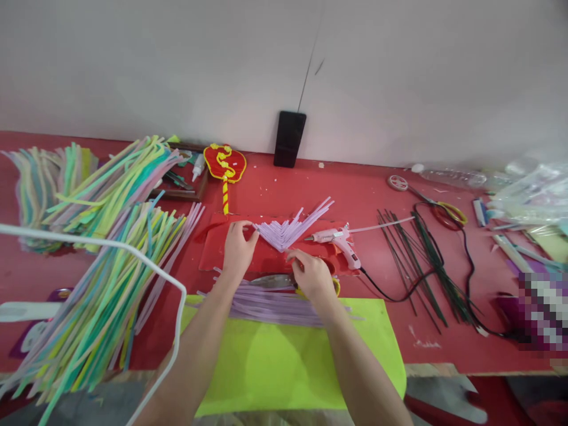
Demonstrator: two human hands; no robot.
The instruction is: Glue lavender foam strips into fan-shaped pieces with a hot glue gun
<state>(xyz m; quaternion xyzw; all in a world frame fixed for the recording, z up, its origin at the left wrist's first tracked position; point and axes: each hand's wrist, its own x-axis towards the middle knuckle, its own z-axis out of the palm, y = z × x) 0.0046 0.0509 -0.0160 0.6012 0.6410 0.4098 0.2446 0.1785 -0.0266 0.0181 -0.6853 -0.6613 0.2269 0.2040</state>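
Observation:
A V-shaped piece of lilac pipe cleaners (280, 233) lies over a red board (217, 248), its longer loose ends pointing up to the right. My left hand (238, 249) pinches its left end between thumb and forefinger. At the bottom tip, my right hand (313, 275) has thumb and forefinger curled in close on the piece; the exact contact is too small to see clearly. Just below the board are loose lilac pipe cleaners (270, 307) and scissors (273, 281), partly covered by my right hand. A pink glue gun (335, 238) with a glue stick rests to the right.
Bundles of coloured pipe cleaners (110, 284) fill the left side, with a white cable (133, 251) in front. A phone (290, 139) leans on the wall near a red-and-yellow fan-shaped ornament (225, 164). Dark green stems (421, 266), a black cord (465, 254) and more scissors (448, 214) lie right.

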